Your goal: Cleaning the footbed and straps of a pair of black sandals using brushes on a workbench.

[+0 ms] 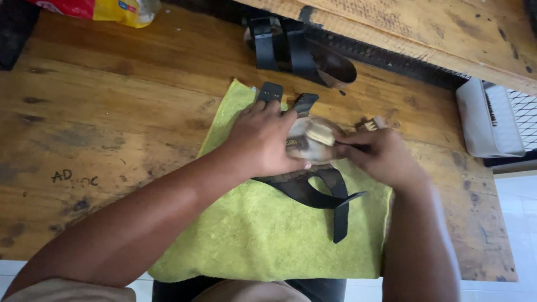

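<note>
While the left hand (263, 140) presses down on a dark sandal (307, 168), fingers wrapped over its footbed so it cannot slide, the right hand (380, 154) closes on a small brush (370, 125) whose pale bristles show just past the knuckles, angled toward the sandal's worn heel. The sandal lies on a lime-green cloth (263, 235), seemingly there to catch dirt and spare the desk (100, 128); its loose black straps trail toward the person. Beyond the cloth, a second sandal (302, 50) sits apart, near the desk's far edge. Right of the cloth stands a grey tray (484, 120), and far to the cloth's upper left lies a red and yellow packet (100, 10).
</note>
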